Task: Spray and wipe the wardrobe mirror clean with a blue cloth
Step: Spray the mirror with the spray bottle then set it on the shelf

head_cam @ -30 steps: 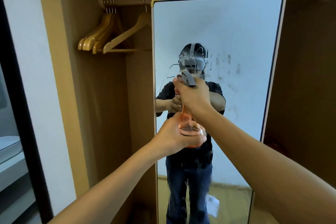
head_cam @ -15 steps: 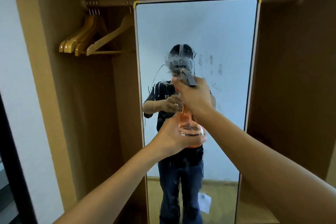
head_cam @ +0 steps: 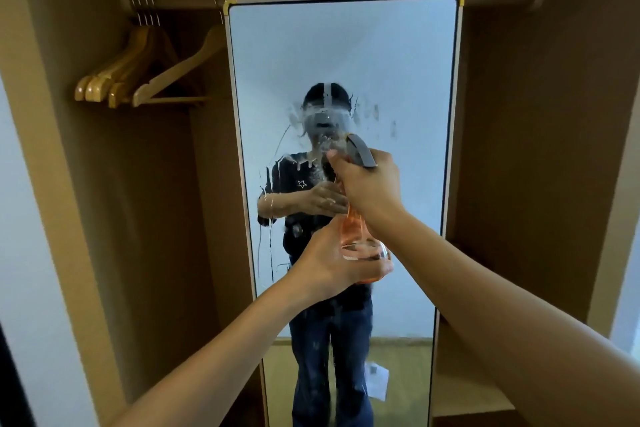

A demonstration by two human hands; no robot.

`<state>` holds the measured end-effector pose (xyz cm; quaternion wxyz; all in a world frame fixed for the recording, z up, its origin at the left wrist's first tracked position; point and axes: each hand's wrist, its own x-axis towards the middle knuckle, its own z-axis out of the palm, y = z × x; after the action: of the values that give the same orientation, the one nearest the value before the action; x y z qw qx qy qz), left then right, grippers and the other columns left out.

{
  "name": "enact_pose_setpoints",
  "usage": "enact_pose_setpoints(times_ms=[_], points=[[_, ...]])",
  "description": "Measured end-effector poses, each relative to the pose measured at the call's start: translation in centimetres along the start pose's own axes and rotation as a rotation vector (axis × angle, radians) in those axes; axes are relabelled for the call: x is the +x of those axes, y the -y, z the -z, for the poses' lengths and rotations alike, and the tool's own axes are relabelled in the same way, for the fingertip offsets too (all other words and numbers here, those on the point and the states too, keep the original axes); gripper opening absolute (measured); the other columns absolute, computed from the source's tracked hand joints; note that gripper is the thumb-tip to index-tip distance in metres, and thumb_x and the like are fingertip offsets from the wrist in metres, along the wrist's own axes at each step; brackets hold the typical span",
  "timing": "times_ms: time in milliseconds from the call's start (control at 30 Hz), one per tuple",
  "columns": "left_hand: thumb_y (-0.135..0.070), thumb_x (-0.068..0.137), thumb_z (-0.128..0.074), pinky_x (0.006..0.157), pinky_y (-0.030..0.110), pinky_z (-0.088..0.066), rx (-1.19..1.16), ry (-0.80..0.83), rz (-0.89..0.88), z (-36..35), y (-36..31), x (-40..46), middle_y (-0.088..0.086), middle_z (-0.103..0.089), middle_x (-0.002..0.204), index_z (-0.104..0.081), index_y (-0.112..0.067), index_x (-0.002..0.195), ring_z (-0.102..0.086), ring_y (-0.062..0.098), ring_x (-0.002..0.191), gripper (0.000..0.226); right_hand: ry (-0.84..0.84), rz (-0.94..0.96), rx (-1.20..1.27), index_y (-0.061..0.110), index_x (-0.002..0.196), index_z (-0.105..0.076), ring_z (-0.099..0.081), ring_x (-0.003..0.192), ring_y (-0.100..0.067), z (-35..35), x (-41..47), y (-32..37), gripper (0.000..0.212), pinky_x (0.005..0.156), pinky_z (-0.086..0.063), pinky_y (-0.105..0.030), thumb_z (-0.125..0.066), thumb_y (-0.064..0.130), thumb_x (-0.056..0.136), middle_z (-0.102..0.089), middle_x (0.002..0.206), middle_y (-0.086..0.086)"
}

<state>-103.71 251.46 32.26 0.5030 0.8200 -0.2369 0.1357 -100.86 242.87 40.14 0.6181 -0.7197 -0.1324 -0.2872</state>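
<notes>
A tall framed mirror (head_cam: 398,62) stands in the middle of the wooden wardrobe, with dark smudges at upper right and wet streaks running down its left-centre. An orange see-through spray bottle (head_cam: 356,236) with a grey head is held up close in front of the glass. My right hand (head_cam: 370,184) grips the grey trigger head from behind. My left hand (head_cam: 332,263) cups the bottle's round base from below. No blue cloth is in view.
Several wooden hangers (head_cam: 138,76) hang on the rail (head_cam: 180,0) at upper left. The wardrobe's side panels (head_cam: 540,149) flank the mirror. A low shelf (head_cam: 467,392) lies at lower right. The mirror reflects a person and a paper on the floor.
The view has swung left-to-centre, bringing the mirror to the middle. More wet spray and drips now show on the glass in front of the nozzle. Both hands keep their hold on the bottle.
</notes>
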Motion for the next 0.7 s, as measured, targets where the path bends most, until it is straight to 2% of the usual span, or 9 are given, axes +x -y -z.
enact_pose_setpoints(times_ms=[167, 300, 400, 500, 633, 700], points=[[-0.032, 0.064, -0.080, 0.094, 0.049, -0.052, -0.029, 0.025, 0.012, -0.9, 0.4, 0.9, -0.001, -0.072, 0.102, -0.060, -0.022, 0.100, -0.068, 0.018, 0.101, 0.042, 0.026, 0.011, -0.022, 0.009, 0.073, -0.063, -0.052, 0.061, -0.014, 1.3, 0.2, -0.3, 0.027, 0.064, -0.045, -0.033, -0.066, 0.031, 0.087, -0.057, 0.059, 0.004], [-0.037, 0.061, -0.081, 0.094, 0.046, -0.052, -0.029, 0.033, 0.015, -1.6, 0.4, 1.5, -0.003, -0.071, 0.105, -0.059, -0.025, 0.105, -0.067, 0.016, 0.103, 0.052, 0.017, 0.021, -0.024, 0.005, 0.076, -0.062, -0.052, 0.060, -0.014, 2.1, 0.2, -0.1, 0.028, 0.064, -0.045, -0.032, -0.064, 0.029, 0.088, -0.059, 0.063, -0.002], [-0.038, 0.059, -0.082, 0.094, 0.045, -0.052, -0.040, 0.040, 0.002, -2.1, 0.3, 1.7, -0.003, -0.070, 0.106, -0.058, -0.024, 0.107, -0.067, 0.016, 0.103, 0.055, -0.010, 0.041, -0.069, 0.011, 0.072, -0.060, -0.055, 0.065, -0.020, 2.7, 0.2, -0.1, 0.027, 0.069, -0.048, -0.038, -0.062, 0.031, 0.090, -0.060, 0.066, -0.004], [-0.041, 0.058, -0.082, 0.093, 0.043, -0.053, -0.026, 0.062, -0.001, -2.6, 0.2, 2.0, -0.003, -0.069, 0.107, -0.056, -0.025, 0.110, -0.067, 0.016, 0.103, 0.060, -0.038, 0.014, -0.063, 0.015, 0.067, -0.058, -0.051, 0.060, -0.018, 3.3, 0.3, -0.2, 0.028, 0.066, -0.048, -0.039, -0.063, 0.032, 0.090, -0.056, 0.060, 0.000], [-0.041, 0.059, -0.081, 0.094, 0.042, -0.053, -0.014, 0.080, -0.021, -3.4, -0.1, 2.4, -0.003, -0.070, 0.105, -0.055, -0.025, 0.111, -0.067, 0.013, 0.102, 0.059, -0.071, -0.011, -0.126, 0.017, 0.077, -0.068, -0.064, 0.070, -0.027, 3.8, 0.6, -0.6, 0.028, 0.073, -0.056, -0.049, -0.064, 0.043, 0.085, -0.067, 0.070, -0.005], [-0.043, 0.060, -0.080, 0.095, 0.040, -0.053, 0.015, 0.090, -0.032, -3.7, -0.3, 2.6, -0.005, -0.070, 0.105, -0.055, -0.027, 0.113, -0.067, 0.010, 0.101, 0.061, -0.051, -0.022, -0.115, 0.021, 0.077, -0.069, -0.065, 0.071, -0.024, 4.3, 0.7, -0.6, 0.026, 0.073, -0.057, -0.046, -0.064, 0.046, 0.083, -0.068, 0.070, -0.001]])
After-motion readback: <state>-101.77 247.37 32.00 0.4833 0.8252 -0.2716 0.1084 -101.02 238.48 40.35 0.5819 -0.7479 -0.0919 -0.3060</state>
